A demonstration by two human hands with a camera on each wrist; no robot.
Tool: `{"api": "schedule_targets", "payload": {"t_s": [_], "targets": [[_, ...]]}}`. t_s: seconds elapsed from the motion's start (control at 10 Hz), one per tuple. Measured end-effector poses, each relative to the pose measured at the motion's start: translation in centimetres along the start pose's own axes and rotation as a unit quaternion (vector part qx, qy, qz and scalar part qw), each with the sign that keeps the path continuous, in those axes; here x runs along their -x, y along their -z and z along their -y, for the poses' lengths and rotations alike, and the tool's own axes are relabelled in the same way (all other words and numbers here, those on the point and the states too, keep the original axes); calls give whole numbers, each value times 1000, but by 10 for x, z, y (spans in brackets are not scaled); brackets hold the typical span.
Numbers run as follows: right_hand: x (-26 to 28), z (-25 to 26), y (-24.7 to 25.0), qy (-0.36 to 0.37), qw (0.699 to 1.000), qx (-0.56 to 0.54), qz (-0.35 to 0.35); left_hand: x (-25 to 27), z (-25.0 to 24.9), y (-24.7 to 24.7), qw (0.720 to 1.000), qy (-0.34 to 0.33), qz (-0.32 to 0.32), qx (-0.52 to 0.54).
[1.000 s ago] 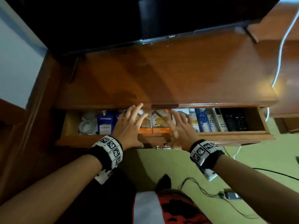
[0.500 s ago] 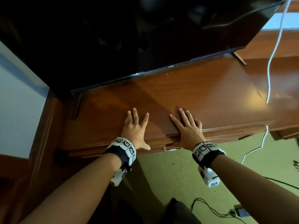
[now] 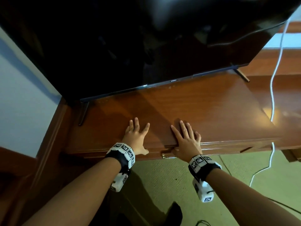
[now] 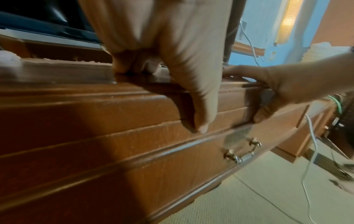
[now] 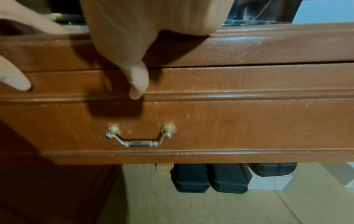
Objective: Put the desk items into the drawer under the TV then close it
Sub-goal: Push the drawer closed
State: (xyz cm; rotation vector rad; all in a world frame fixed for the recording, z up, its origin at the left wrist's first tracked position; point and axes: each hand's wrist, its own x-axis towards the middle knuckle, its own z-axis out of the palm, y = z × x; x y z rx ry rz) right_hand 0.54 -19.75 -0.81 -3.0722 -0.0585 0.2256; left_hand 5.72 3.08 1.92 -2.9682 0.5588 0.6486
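Observation:
The wooden drawer (image 3: 156,153) under the black TV (image 3: 130,46) sits pushed in, its front (image 5: 229,121) flush with the desk edge, and its contents are hidden. A brass handle (image 5: 140,137) hangs at the middle of the front. My left hand (image 3: 136,137) lies flat on the desk top (image 3: 211,111) with fingers spread and its thumb (image 4: 201,119) down on the drawer front. My right hand (image 3: 187,139) lies flat beside it, thumb (image 5: 138,84) likewise pressed to the drawer front above the handle. Neither hand holds anything.
A white cable (image 3: 273,103) runs down over the desk's right side to the green carpet (image 3: 179,185). Black cables (image 3: 285,206) lie on the floor at lower right. Dark cases (image 5: 210,178) stand under the desk. A wooden wall panel (image 3: 48,144) borders the left.
One second ago the drawer stood open with boxes and remotes showing. Both hands pushed it in, and it is now shut with the palms resting on the desk top.

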Motion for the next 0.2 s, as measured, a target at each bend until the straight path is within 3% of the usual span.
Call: {"api": "schedule_targets", "payload": {"t_s": [0.1, 0.2], "targets": [[14, -5, -1, 47, 998, -17, -41, 5, 13, 12, 991, 3, -4, 137], [50, -28, -23, 114, 989, -54, -76, 27, 27, -10, 946, -17, -139, 292]]}}
